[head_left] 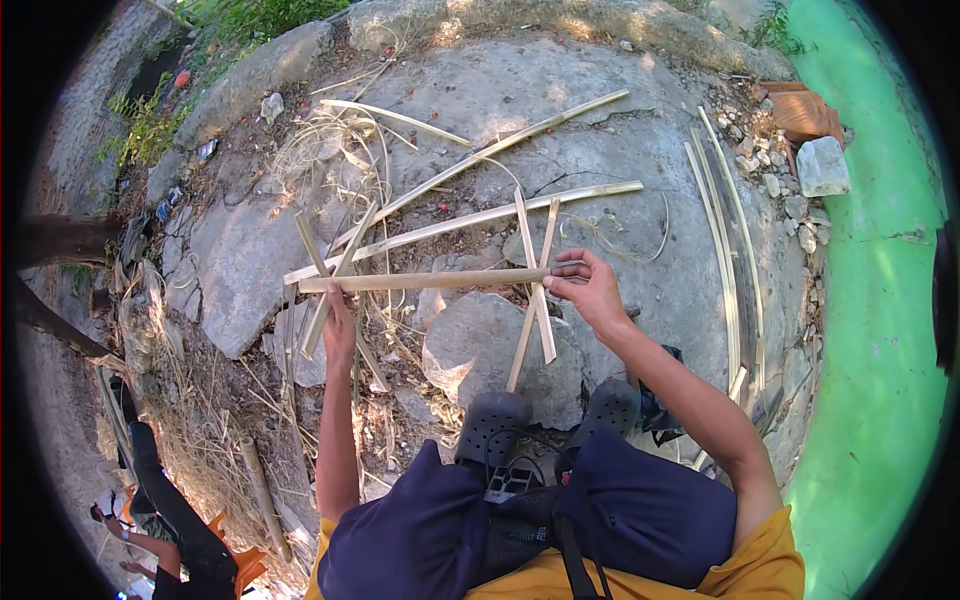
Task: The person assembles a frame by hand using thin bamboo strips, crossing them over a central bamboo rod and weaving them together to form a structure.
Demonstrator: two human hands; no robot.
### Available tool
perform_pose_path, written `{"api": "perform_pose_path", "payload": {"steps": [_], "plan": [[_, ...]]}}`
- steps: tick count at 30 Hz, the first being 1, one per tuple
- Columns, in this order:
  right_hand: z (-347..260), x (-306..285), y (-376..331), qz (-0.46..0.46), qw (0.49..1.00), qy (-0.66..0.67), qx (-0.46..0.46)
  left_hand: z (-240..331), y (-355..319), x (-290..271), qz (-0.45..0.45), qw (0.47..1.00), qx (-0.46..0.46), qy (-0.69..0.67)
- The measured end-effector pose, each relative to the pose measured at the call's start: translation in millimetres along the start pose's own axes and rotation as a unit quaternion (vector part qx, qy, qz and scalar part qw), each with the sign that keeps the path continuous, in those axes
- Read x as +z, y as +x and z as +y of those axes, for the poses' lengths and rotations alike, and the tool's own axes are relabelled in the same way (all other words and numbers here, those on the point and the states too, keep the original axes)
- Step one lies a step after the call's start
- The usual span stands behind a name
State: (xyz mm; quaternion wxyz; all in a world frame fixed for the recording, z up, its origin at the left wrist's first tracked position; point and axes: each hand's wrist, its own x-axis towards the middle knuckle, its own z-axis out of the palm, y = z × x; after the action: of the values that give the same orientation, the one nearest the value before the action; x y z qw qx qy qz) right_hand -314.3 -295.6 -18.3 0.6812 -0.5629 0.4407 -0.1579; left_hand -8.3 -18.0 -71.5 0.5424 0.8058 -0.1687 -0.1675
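A long flat bamboo strip (440, 280) lies level across my front, bridging two crossed pairs of strips. At its left end my left hand (340, 322) grips it from below, by the left crossed strips (316, 332). My right hand (588, 292) pinches its right end between thumb and fingers, beside the right crossed strips (544, 335). Each pair forms a slanted X, with the level strip running over the crossing. Whether anything fastens the strips there, I cannot tell.
Long split bamboo strips (530, 205) lie beyond on the rock slab, with curly shavings (325, 145) at left. More strips (715, 240) lie at right, near bricks (805, 112) and green water (880, 350). My clogs (495, 420) rest nearby. Another person's arm (150, 540) shows lower left.
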Motion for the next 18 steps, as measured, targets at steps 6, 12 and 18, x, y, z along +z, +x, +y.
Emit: {"api": "perform_pose_path", "payload": {"steps": [6,12,18], "plan": [[2.6,-6.2,3.5,-0.025,0.997,0.060,0.049,0.5,0.2,2.8,-0.021,1.000,-0.021,-0.006],[2.8,-5.6,6.5,-0.018,0.999,0.000,0.043,-13.5,2.0,-3.4,-0.013,0.999,-0.011,0.030],[1.6,-2.1,6.1,-0.017,0.999,0.001,0.040,-14.0,-2.5,-2.7,-0.001,0.997,0.043,0.059]]}}
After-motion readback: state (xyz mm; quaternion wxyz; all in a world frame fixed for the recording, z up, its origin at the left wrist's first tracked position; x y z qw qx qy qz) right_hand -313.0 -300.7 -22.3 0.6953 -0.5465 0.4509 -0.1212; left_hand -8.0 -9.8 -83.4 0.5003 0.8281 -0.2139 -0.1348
